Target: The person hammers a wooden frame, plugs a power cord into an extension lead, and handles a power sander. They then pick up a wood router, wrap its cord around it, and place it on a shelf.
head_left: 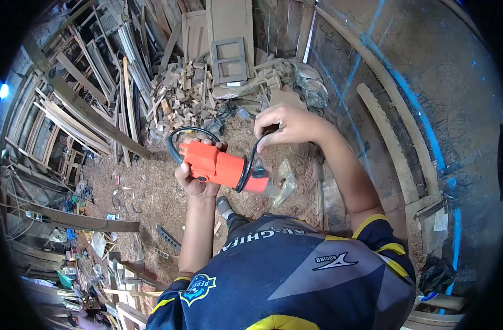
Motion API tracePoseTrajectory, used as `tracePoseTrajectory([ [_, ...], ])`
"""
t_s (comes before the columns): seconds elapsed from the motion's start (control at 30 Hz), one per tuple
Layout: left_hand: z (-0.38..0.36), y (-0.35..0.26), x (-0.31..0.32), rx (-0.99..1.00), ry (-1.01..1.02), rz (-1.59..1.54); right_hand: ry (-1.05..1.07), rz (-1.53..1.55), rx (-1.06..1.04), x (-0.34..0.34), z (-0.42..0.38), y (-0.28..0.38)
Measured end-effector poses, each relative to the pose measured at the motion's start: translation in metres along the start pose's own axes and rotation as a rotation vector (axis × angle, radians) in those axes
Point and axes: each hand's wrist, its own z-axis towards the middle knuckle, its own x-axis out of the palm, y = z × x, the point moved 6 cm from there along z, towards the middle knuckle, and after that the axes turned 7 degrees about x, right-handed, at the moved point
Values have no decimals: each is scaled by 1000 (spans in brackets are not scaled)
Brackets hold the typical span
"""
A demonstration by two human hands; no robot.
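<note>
An orange trim router with a clear plastic base lies sideways in front of my chest. My left hand is wrapped round its rear end and holds it up. The black power cord loops out behind the tool and passes around its body near the base end. Above the base end, my right hand pinches a length of this cord between thumb and fingers and pulls it up from the body. Part of the base is blurred.
Wood offcuts lie heaped ahead, beside a small window frame leaning on boards. Timber strips stand at the left. Sawdust covers the floor. A curved plank lies at the right.
</note>
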Motion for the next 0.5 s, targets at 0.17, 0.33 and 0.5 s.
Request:
tracePoseTrajectory([
  [0.17, 7, -2, 20, 84, 60, -138, -165, 421, 72, 39, 1, -78],
  [0.33, 24, -16, 33, 214, -28, -114, -404, 1052, 215, 133, -46, -99],
  [0.5, 44, -24, 26, 284, -73, -44, -130, 584, 729, 212, -39, -117],
])
